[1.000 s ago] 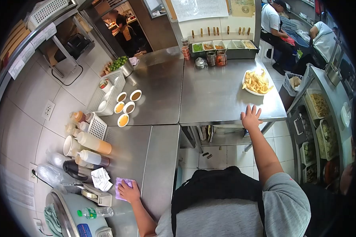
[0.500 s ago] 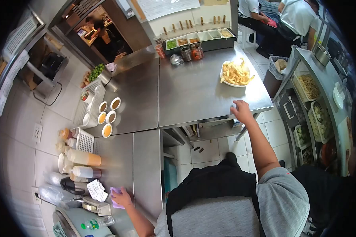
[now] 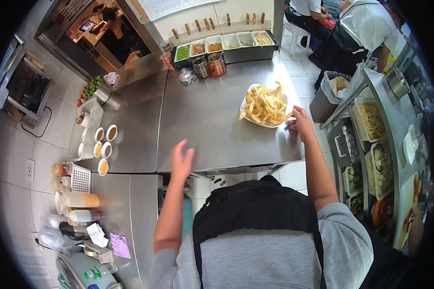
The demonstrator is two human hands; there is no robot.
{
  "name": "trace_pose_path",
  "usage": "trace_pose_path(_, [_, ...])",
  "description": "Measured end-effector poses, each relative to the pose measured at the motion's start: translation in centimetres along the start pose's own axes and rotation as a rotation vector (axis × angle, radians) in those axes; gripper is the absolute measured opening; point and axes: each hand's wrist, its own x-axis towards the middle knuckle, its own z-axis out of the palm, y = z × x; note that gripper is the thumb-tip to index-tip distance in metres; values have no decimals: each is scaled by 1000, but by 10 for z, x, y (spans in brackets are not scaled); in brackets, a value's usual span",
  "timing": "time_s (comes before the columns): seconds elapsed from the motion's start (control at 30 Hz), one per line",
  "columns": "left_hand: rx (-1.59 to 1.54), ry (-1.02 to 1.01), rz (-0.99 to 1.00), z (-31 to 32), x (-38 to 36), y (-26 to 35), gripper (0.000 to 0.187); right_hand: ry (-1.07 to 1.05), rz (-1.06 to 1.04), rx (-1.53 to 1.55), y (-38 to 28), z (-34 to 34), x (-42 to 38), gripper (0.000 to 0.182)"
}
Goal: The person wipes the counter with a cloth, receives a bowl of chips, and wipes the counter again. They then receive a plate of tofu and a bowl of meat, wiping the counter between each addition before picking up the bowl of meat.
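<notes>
A white bowl (image 3: 269,124) heaped with golden fried strips (image 3: 264,105) stands on the steel counter near its right edge. My right hand (image 3: 301,123) is at the bowl's right side, fingers slightly bent and apart, fingertips right by an overhanging strip. Over the front edge of the counter, my left hand (image 3: 182,160) is raised with its fingers spread and nothing in them. A purple cloth (image 3: 120,244) lies on the lower-left counter, away from both hands.
Small sauce cups (image 3: 106,150) sit on the left counter, beside a white basket (image 3: 88,130). Squeeze bottles (image 3: 82,199) line the wall. Topping trays (image 3: 214,44) and jars (image 3: 217,64) stand at the back. A bin (image 3: 329,96) and food shelf (image 3: 371,125) are right; people (image 3: 361,29) are beyond.
My left hand has let go of the purple cloth and moved up and right. My right hand has moved forward to the bowl's side. The view has shifted toward the right.
</notes>
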Motion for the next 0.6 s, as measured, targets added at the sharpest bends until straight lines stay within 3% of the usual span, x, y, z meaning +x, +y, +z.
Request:
trace_pose_path(0.07, [-171, -133, 11, 59, 20, 14, 48, -105, 68, -28, -12, 5, 6, 50])
trace_pose_path(0.17, [-174, -233, 34, 117, 42, 33, 60, -230, 125, -107, -17, 10, 18, 56])
trace_pose_path(0.37, [-147, -213, 24, 142, 63, 50, 69, -553, 49, -68, -18, 21, 9, 73])
trace_pose_path(0.47, [7, -134, 125, 140, 71, 50, 70, -565, -217, -332, -7, 29, 7, 80])
trace_pose_path(0.6, [124, -107, 197, 150, 78, 59, 72, -350, -135, -208, -4, 50, 31, 67])
